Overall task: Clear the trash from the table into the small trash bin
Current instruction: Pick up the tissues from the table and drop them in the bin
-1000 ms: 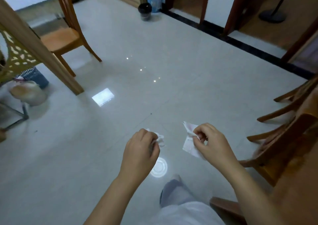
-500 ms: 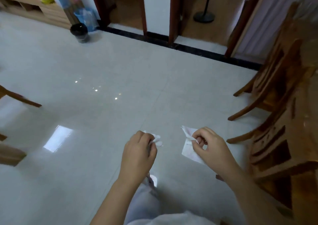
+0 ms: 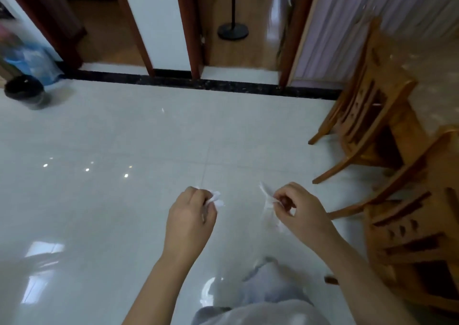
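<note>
Bin: the small dark bin [image 3: 24, 91] stands on the floor [image 3: 149, 135] at the far left, near the wall. I cannot see what is inside it; the picture is blurred there.
Bag: a blue bag [image 3: 34, 62] stands just behind the bin, against the wall. Its content I cannot tell.
Left hand: my left hand [image 3: 190, 221] is closed in a loose fist. It pinches a small crumpled white tissue [image 3: 215, 198] between the thumb and the fingers; the tissue sticks out at the top of the fist.
Right hand: my right hand [image 3: 299, 212] is also closed. Its fingertips pinch a thin white paper [image 3: 267, 198], which stands up a little above the fingers and hangs down below them; the lower part is blurred.
Trash and hands: both pieces are in my hands, held in the air above the floor, in front of my body. The two hands are near each other but do not touch.
Trash and bin: the bin is well apart from both hands, far to the left and farther from me.
Chairs: two wooden chairs [image 3: 372, 115] stand at the right, near my right arm.
Floor: pale glossy tiles with light reflections.
</note>
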`<state>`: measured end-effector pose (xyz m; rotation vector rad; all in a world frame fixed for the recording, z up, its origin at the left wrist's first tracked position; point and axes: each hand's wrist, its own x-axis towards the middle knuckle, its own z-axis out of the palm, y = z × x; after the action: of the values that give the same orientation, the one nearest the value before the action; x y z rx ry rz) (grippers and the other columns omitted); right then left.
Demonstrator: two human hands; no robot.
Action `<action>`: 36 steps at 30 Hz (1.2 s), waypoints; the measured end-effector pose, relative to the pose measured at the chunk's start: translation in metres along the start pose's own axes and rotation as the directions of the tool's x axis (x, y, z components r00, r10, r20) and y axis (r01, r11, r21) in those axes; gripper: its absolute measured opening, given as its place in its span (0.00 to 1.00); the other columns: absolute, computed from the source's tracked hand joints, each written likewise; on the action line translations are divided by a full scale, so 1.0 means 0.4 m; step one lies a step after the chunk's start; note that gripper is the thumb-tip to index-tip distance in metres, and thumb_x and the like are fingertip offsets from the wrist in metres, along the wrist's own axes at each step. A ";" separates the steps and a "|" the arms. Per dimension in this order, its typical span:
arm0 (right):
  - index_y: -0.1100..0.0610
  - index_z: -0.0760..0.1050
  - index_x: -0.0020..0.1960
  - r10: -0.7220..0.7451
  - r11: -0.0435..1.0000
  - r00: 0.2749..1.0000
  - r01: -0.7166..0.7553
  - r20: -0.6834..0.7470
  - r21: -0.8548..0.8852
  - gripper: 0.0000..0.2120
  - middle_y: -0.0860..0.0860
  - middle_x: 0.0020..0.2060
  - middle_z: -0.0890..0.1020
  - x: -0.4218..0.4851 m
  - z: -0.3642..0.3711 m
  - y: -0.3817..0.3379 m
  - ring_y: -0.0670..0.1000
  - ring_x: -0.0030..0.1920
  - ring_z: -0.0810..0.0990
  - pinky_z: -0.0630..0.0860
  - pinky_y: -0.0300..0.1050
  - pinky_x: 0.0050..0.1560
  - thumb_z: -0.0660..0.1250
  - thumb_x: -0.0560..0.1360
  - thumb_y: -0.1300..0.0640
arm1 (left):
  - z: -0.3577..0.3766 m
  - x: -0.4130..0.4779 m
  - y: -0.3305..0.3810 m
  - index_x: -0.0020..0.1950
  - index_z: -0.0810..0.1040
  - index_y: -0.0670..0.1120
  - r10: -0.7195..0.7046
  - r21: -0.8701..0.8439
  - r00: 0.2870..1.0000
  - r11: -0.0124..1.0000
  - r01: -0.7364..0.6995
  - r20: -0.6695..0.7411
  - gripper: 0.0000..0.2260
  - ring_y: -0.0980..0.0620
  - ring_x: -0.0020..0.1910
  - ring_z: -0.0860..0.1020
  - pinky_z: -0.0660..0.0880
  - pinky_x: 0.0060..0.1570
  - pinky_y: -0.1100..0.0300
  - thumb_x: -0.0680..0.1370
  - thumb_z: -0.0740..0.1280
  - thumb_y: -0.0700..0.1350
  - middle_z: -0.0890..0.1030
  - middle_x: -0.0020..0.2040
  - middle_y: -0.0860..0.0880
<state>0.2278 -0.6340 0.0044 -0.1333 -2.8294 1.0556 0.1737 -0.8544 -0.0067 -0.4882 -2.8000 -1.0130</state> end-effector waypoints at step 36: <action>0.52 0.68 0.40 0.311 0.929 0.909 -0.353 -0.278 -0.113 0.08 0.48 0.38 0.73 1.680 -0.449 0.565 0.45 0.34 0.72 0.72 0.37 0.34 0.66 0.73 0.59 | 0.664 1.977 0.183 0.43 0.79 0.39 0.445 -0.181 0.874 0.892 -0.414 0.195 0.03 0.50 0.34 0.76 0.65 0.37 0.70 0.71 0.67 0.37 0.79 0.38 0.44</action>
<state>-0.4023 -0.2645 0.0446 -0.7380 -2.7034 0.7875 -0.5467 -0.4276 0.0101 -1.2596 -2.6224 -1.0984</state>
